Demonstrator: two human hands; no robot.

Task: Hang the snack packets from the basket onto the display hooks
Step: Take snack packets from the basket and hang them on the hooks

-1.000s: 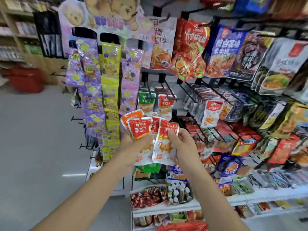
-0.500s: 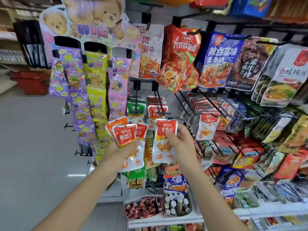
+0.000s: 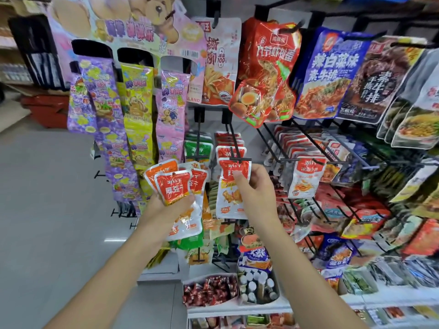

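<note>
My left hand (image 3: 171, 207) grips a fanned bunch of red and orange snack packets (image 3: 174, 186) in front of the rack. My right hand (image 3: 255, 191) pinches a single red-and-white snack packet (image 3: 231, 195) by its top, thumb on its front. The top of that packet is at the tip of a black display hook (image 3: 237, 150), which carries several packets of the same kind behind it. Whether the packet's hole is on the hook I cannot tell. No basket is in view.
A green-packet hook (image 3: 198, 148) hangs just left of the red one. Long purple, yellow and pink candy strips (image 3: 137, 119) hang at the left. Large bags (image 3: 268, 67) hang above, more hooks of packets (image 3: 306, 172) crowd the right, and trays of small goods (image 3: 211, 290) sit below.
My right hand has lifted the single packet up and away from the bunch to the tip of the hook. My left hand has stayed put with its bunch.
</note>
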